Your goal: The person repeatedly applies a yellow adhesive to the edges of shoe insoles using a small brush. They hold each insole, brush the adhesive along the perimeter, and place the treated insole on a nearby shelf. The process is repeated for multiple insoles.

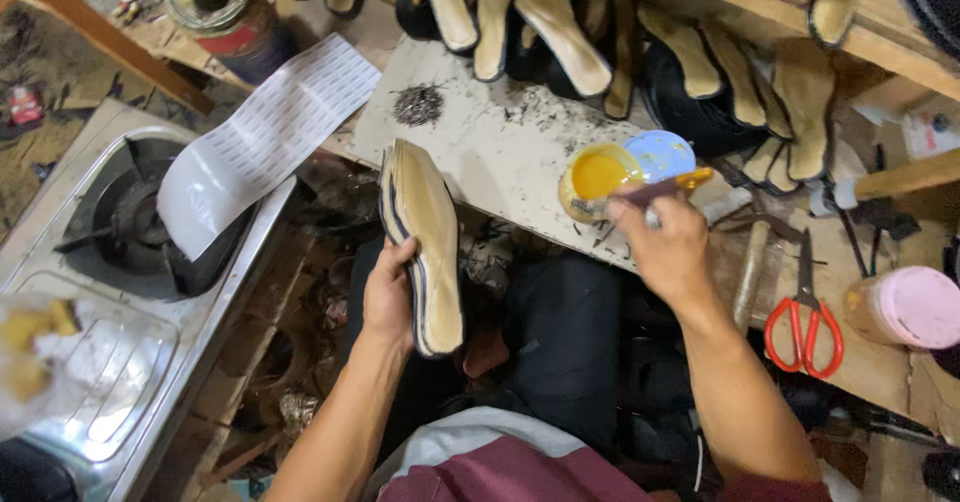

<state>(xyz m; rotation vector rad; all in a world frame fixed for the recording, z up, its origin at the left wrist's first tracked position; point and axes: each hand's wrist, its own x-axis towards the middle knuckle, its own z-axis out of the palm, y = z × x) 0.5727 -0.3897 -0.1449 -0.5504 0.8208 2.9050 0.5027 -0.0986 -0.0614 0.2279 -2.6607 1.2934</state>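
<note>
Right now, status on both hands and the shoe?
Left hand gripping shoe, sole side up. Right hand holding brush at yellow glue tin. Nothing between shoe and tin.

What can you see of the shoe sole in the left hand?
The shoe sole is long, tan and flat-looking, with a dark navy edge and a pale stripe along its side. It appears to be a shoe held bottom up, toe pointing away toward the white board. The left hand grips it from the side near the heel, fingers curled over the edge. Its heel end hangs above the person's dark lap.
</note>
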